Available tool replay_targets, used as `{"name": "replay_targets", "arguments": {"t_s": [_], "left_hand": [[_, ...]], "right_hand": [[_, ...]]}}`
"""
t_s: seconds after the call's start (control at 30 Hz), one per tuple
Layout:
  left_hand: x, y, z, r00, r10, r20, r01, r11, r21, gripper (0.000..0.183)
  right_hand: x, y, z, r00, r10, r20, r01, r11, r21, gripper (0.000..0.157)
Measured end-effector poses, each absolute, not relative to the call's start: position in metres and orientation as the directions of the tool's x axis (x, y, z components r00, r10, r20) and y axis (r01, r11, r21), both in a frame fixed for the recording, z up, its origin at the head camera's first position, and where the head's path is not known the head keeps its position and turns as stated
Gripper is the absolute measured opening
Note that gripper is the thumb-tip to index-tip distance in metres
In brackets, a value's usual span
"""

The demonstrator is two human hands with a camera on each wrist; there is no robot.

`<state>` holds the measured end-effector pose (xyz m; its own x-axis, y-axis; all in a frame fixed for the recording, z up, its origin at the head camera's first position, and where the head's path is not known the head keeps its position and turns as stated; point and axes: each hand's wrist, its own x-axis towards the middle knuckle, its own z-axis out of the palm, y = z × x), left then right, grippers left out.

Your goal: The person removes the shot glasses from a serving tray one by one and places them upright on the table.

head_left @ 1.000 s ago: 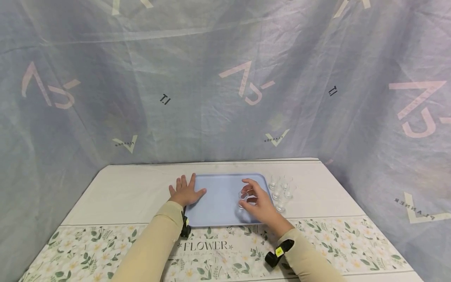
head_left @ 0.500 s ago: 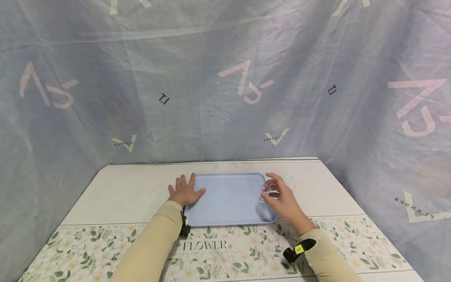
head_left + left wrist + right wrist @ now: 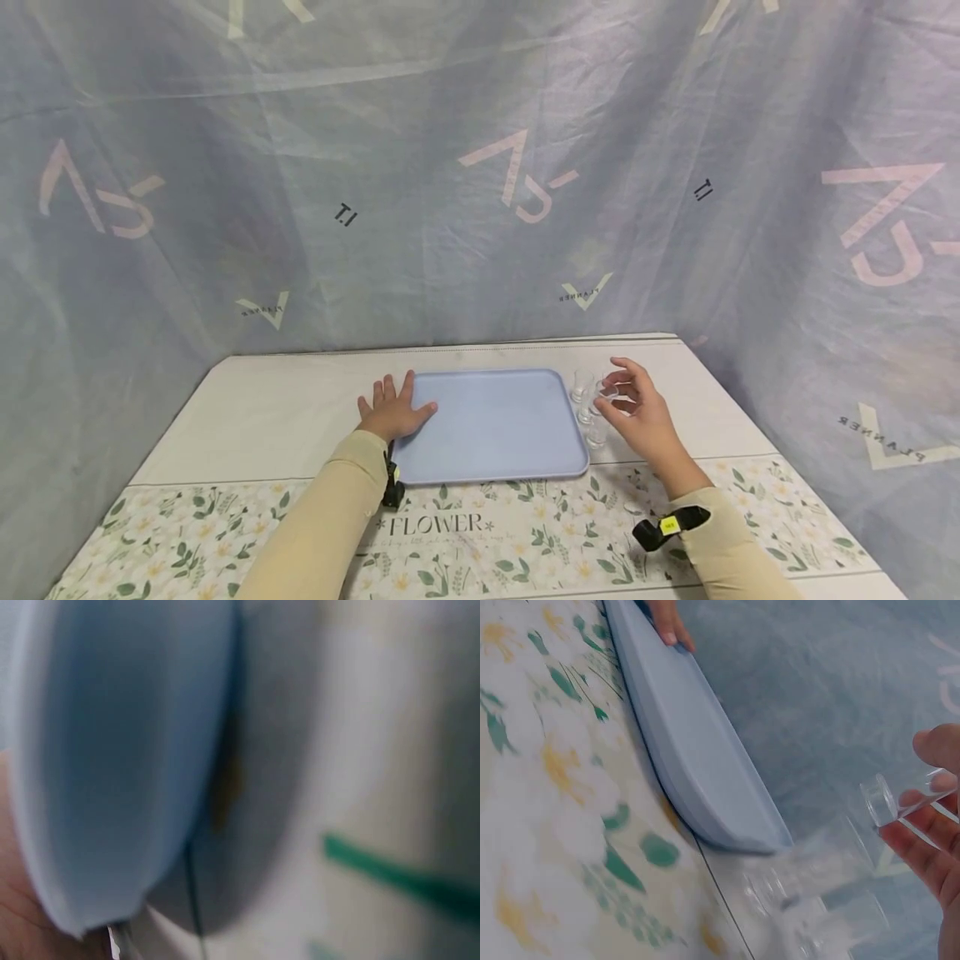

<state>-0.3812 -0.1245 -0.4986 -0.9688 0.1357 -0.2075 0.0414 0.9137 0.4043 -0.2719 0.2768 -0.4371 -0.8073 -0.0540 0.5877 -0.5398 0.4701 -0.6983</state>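
Observation:
My left hand rests with fingers spread on the left edge of a pale blue tray. To the right of the tray, my right hand holds a small clear shot glass between thumb and fingers. In the right wrist view the glass's thick base points away from the palm, toward the tray side. Several similar shot glasses stand close together along the tray's right edge, just below and left of the held one. The right hand hides part of that group in the head view.
A white tablecloth covers the table, with a floral strip lettered FLOWER along the front. Grey-blue curtains hang behind the table and at both sides. The left wrist view is blurred, mostly tray rim.
The right hand has moved right with its shot glass, from above the tray to past the tray's right edge, over the group of glasses. The left hand has stayed put.

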Motion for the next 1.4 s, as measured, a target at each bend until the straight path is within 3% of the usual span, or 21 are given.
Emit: {"name": "replay_targets", "arguments": {"t_s": [0.43,0.93,1.4], "left_hand": [[-0.384,-0.124,-0.501,-0.972,0.139,-0.192,0.048,0.909,0.415,0.092],[-0.381,-0.123,-0.497,-0.97,0.128,-0.206,0.034,0.913,0.407,0.093],[-0.385,-0.125,-0.505,-0.975,0.122,-0.187,0.033,0.906,0.422,0.093]], "right_hand": [[-0.274,0.324,-0.457,-0.834,0.046,0.55,-0.423,0.586,-0.691,0.075],[-0.277,0.331,-0.487,-0.896,0.037,0.442,-0.324,0.626,-0.709,0.077],[-0.279,0.335,-0.498,-0.904,-0.017,0.427,-0.337,0.643,-0.687,0.078]]}}
